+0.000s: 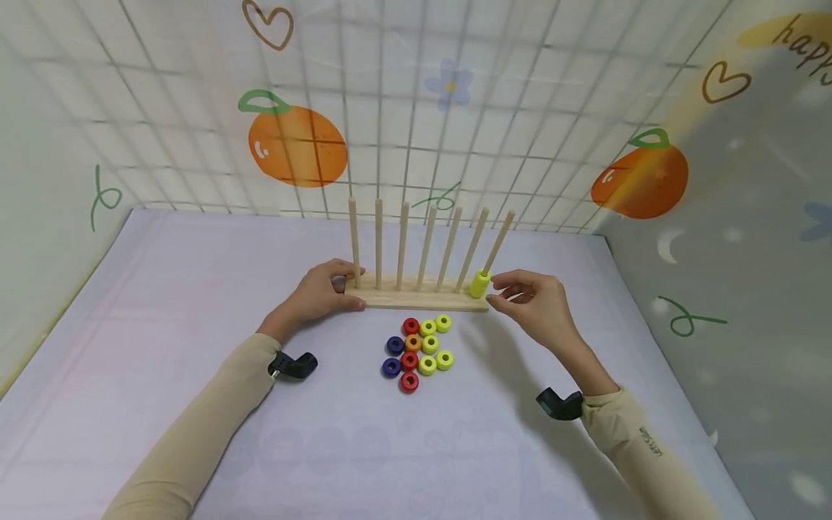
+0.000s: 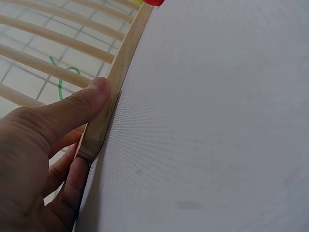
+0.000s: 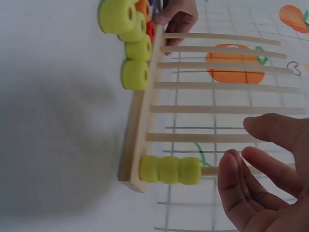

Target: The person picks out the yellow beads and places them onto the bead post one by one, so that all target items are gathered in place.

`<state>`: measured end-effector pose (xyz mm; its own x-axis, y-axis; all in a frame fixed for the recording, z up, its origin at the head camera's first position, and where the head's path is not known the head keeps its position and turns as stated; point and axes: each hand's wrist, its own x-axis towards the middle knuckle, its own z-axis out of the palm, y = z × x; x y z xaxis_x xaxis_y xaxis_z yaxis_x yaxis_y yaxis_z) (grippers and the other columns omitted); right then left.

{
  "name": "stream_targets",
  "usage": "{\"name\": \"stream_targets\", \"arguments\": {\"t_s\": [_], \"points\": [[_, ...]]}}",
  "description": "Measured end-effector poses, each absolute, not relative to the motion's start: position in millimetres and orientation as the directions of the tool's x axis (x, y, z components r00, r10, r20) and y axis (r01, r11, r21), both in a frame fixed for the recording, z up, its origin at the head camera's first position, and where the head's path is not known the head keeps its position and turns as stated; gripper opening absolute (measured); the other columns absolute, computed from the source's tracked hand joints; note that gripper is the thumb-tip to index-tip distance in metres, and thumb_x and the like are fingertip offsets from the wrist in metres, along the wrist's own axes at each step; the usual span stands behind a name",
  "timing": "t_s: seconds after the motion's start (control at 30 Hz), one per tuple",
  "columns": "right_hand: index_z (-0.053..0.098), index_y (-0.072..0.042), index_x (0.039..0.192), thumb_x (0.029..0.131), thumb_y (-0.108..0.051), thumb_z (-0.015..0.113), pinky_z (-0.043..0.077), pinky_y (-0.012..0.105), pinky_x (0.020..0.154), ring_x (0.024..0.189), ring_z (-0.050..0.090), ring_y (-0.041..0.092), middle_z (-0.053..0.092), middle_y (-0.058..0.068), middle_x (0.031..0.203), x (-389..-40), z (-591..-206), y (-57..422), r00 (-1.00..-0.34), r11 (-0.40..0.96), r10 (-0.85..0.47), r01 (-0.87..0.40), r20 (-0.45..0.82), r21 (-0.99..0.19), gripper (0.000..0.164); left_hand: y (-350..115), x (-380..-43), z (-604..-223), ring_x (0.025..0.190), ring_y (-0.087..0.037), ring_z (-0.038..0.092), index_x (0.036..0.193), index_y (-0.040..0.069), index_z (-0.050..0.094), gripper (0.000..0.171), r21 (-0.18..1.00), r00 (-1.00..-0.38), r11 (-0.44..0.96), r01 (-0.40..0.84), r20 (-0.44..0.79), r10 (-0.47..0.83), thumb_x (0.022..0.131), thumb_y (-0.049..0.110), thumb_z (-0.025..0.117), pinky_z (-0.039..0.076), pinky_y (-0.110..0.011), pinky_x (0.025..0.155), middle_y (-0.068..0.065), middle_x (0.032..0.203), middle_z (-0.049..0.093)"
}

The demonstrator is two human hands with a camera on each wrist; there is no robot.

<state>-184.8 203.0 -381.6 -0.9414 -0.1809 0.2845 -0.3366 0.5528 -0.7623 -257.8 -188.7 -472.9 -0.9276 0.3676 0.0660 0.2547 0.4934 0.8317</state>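
A wooden peg rack (image 1: 422, 297) with several upright pegs stands on the table. My left hand (image 1: 320, 292) grips its left end; in the left wrist view the thumb (image 2: 79, 106) lies along the front edge and the fingers wrap the end. Three yellow beads (image 3: 169, 170) are stacked at the bottom of the rightmost peg. Beside that stack hovers my right hand (image 1: 538, 302), thumb and fingers apart with nothing between them. In the right wrist view its fingertips are near the upper part of this peg (image 3: 208, 170). The other pegs carry no beads.
In front of the rack lie loose beads: several yellow ones (image 1: 427, 365), red ones (image 1: 409, 382), one orange bead (image 1: 413, 343) and two dark blue beads (image 1: 391, 367). A white gridded curtain (image 1: 390, 137) with printed oranges hangs behind the table (image 1: 260, 448).
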Motion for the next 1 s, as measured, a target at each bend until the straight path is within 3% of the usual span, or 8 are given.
{"name": "stream_targets", "arguments": {"t_s": [0.13,0.5,0.73,1.0], "points": [[0.075,-0.003,0.104,0.082,-0.01,0.083,0.058,0.024,0.067,0.081,0.068,0.021,0.072,0.016,0.099,-186,-396,199,-0.949,0.545,-0.207,-0.315,0.239,-0.777,0.024,-189,-258,-473,0.128,-0.028,0.051,0.132,0.008,0.065,0.07,0.832,-0.926,0.49,0.259,0.071,0.37,0.071,0.026,0.093,0.045,-0.043,0.106,-0.007,0.134,0.057],[0.074,-0.001,0.107,0.081,-0.008,0.083,0.059,0.029,0.069,0.081,0.069,0.022,0.073,0.015,0.101,-185,-423,186,-0.956,0.517,-0.257,-0.258,0.14,-0.816,0.028,-190,-258,-473,0.129,-0.027,0.05,0.133,0.011,0.065,0.071,0.819,-0.93,0.514,0.256,0.064,0.361,0.07,0.029,0.093,0.037,-0.044,0.112,-0.005,0.133,0.058],[0.074,-0.001,0.109,0.08,-0.007,0.084,0.059,0.029,0.069,0.08,0.07,0.021,0.073,0.014,0.104,-186,-437,178,-0.951,0.522,-0.286,-0.256,0.115,-0.814,0.032,-189,-258,-473,0.128,-0.026,0.051,0.133,0.012,0.065,0.07,0.832,-0.931,0.5,0.24,0.052,0.36,0.071,0.029,0.093,0.042,-0.042,0.108,-0.004,0.133,0.057],[0.073,0.0,0.112,0.079,-0.004,0.084,0.058,0.029,0.066,0.08,0.07,0.02,0.072,0.013,0.103,-189,-442,168,-0.941,0.521,-0.322,-0.27,0.106,-0.81,0.035,-189,-259,-473,0.128,-0.028,0.051,0.133,0.01,0.065,0.069,0.816,-0.924,0.509,0.275,0.078,0.374,0.071,0.028,0.092,0.04,-0.045,0.11,-0.006,0.133,0.058]]}}
